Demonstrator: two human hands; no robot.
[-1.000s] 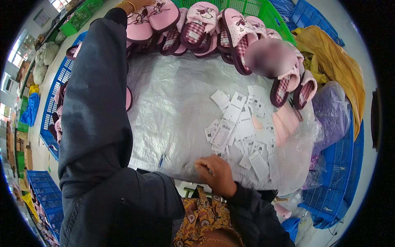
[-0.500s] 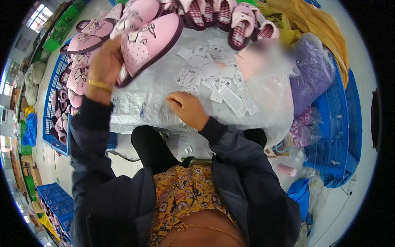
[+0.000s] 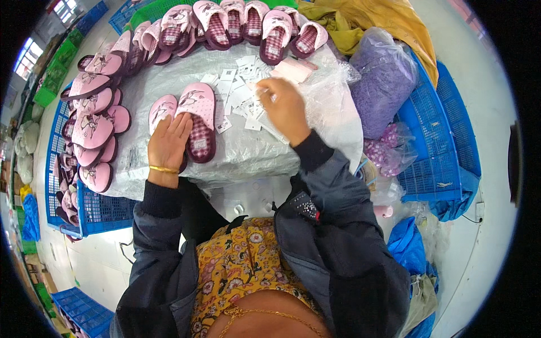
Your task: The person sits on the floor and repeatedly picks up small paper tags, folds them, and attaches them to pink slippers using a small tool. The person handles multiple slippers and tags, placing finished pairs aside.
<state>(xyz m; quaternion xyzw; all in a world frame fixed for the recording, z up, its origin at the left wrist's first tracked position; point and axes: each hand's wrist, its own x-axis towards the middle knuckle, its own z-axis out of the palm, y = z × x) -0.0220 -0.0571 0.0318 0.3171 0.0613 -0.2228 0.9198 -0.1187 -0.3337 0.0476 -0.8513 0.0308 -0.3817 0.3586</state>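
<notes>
A pair of pink slippers (image 3: 198, 107) lies side by side on the sheet-covered desk (image 3: 253, 160), toes pointing away from the person. The right slipper (image 3: 201, 127) shows its checked insole and a pink upper with a drawn figure; the left slipper (image 3: 162, 107) is partly hidden. The left hand (image 3: 167, 141) rests on it, fingers straight and released, reaching toward the right slipper. A gold bracelet (image 3: 163, 168) circles that wrist. The right hand (image 3: 286, 112) is over the white tags (image 3: 234, 93), to the right of the pair, its fingers bent inward; something pale shows by them, but I cannot tell whether they are grasping a tag. Pink cards (image 3: 293, 70) lie just beyond this hand. A row of slippers (image 3: 217, 28) lines the far side of the desk, and slipper stacks (image 3: 93, 132) fill its left side, beside a blue basket (image 3: 107, 211). Near the right side is a purple bag (image 3: 383, 84), with yellow cloth (image 3: 389, 22) behind it and blue crates (image 3: 431, 169) farther right
</notes>
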